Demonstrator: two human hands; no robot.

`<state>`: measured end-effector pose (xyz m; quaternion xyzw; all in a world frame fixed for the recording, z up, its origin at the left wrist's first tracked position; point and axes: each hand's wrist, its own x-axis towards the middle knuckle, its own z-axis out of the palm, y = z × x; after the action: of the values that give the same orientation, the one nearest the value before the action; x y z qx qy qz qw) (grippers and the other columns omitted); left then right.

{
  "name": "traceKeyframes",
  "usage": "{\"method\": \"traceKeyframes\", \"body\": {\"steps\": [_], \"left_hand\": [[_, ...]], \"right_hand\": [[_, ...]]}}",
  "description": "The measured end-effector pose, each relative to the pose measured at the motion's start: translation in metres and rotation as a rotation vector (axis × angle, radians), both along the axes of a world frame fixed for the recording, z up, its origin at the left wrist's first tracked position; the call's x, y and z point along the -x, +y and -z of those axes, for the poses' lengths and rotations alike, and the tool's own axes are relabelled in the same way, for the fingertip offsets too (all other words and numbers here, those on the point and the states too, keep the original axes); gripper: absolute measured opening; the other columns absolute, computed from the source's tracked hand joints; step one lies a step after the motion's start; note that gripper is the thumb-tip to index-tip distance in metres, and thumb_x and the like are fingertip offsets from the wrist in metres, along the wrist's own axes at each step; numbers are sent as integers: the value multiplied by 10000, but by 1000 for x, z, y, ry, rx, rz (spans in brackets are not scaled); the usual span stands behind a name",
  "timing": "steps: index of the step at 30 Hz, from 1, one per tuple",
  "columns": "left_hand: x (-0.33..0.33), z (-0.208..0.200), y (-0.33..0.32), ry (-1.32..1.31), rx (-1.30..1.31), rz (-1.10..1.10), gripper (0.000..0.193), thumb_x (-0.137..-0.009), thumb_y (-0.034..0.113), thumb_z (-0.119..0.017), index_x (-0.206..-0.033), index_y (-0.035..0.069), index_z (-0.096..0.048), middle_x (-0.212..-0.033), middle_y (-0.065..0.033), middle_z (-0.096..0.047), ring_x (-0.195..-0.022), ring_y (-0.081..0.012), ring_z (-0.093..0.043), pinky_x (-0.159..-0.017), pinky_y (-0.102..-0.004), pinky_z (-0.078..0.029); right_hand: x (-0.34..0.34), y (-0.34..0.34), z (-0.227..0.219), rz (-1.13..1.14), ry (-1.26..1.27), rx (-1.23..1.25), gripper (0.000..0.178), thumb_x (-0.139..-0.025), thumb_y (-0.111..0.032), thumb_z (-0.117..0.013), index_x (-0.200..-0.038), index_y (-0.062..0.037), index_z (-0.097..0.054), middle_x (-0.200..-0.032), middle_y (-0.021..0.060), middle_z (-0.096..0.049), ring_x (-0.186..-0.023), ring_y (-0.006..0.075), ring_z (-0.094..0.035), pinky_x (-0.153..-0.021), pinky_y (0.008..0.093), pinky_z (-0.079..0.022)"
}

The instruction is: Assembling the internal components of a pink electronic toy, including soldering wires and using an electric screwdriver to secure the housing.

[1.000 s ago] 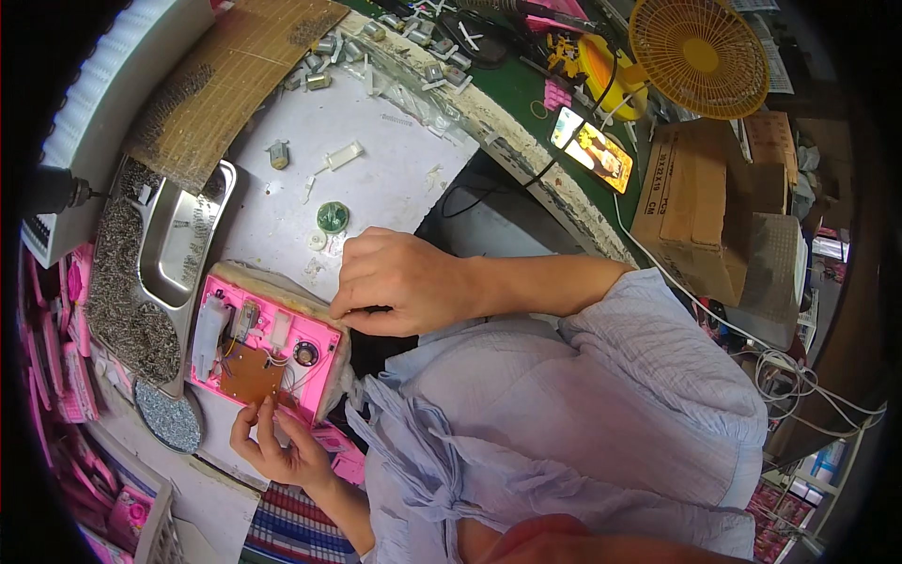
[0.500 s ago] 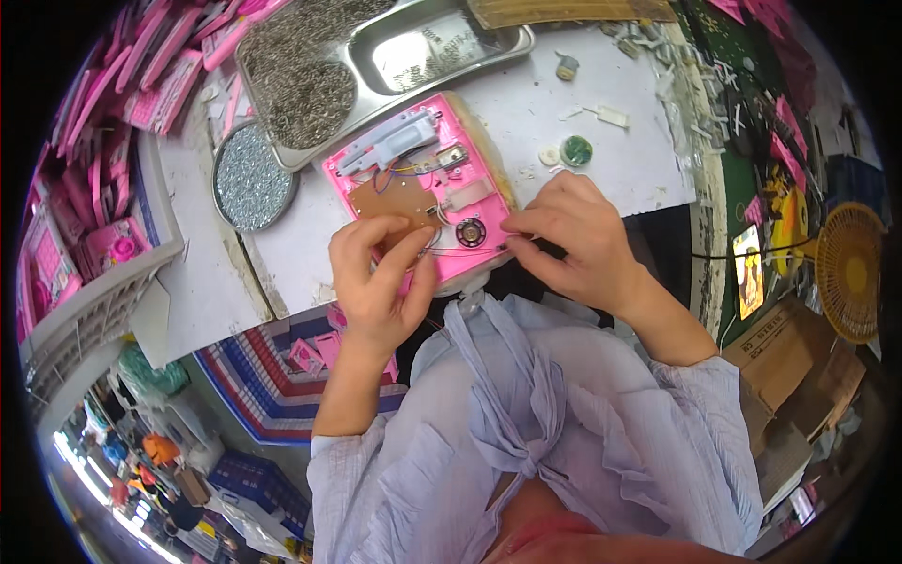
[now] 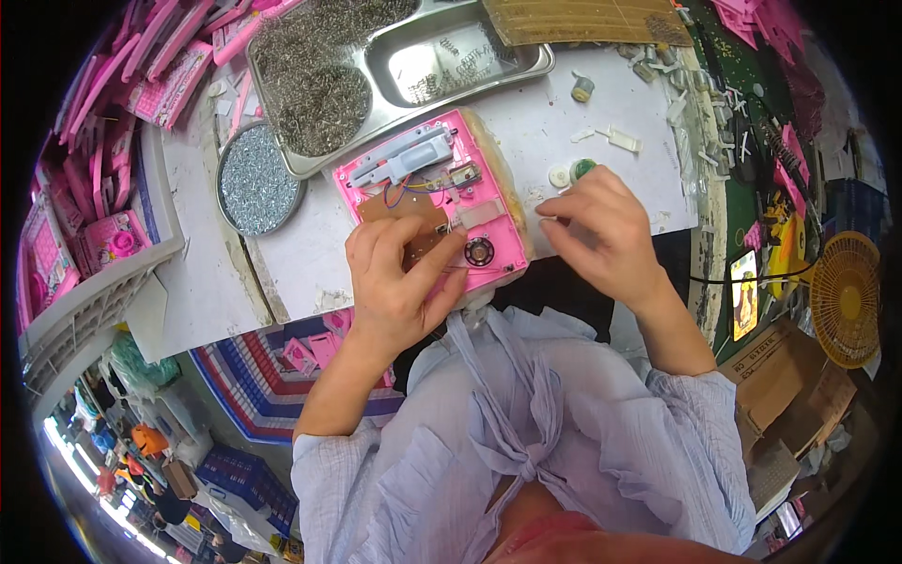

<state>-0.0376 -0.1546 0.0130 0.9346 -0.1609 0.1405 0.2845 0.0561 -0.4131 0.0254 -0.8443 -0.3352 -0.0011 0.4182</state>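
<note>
A pink plastic housing [image 3: 505,211] lies open on the table, tilted toward me. It holds a brown circuit board [image 3: 428,246], a grey battery compartment [image 3: 413,160], a round black speaker [image 3: 479,251] and thin wires. My left hand [image 3: 399,277] rests over the housing's near left part, its bent fingers on the circuit board beside the wires; what they grip is hidden. Just right of the housing, my right hand [image 3: 606,235] is raised with thumb and forefinger pinched together. Anything between those fingertips is too small to name.
Beyond the housing stands a steel tray [image 3: 383,89] of small metal parts; left of it, a round dish [image 3: 260,179] of silver screws. A green roll [image 3: 583,170], white discs [image 3: 559,177] and a small motor [image 3: 583,89] lie right. Pink housings [image 3: 103,235] fill a crate.
My right hand has drawn away from the housing's right edge, its fingers closing into a pinch. My left hand stays over the circuit board, its forefinger nearer the wires.
</note>
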Motion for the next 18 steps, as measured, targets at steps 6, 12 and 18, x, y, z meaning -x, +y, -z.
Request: {"method": "traceKeyframes", "body": {"steps": [6, 12, 18], "left_hand": [[-4, 3, 2, -58, 49, -39, 438, -688, 207, -829, -1116, 142, -767, -1022, -48, -584, -932, -248, -546, -856, -422, -395], [-30, -3, 5, -161, -38, -81, 359, -694, 248, -836, -1031, 142, -773, -967, -19, -584, -933, -235, -535, -877, -415, -358], [-40, -3, 3, -143, -86, -96, 356, -723, 275, -826, -1048, 140, -771, -990, -19, -581, -967, -234, -529, -900, -421, -346]], "right_hand": [[-12, -4, -4, 57, -25, -15, 86, -794, -55, -759, -875, -55, -729, -746, 49, -663, -728, 240, -590, -701, 359, -469], [-39, 20, -6, 71, -69, 4, 70, -794, -96, -769, -846, -77, -724, -735, 59, -679, -706, 249, -609, -649, 370, -488], [-44, 66, 2, 9, -113, 257, 220, -807, -272, -769, -777, -78, -670, -714, 76, -659, -740, 281, -650, -654, 406, -513]]}}
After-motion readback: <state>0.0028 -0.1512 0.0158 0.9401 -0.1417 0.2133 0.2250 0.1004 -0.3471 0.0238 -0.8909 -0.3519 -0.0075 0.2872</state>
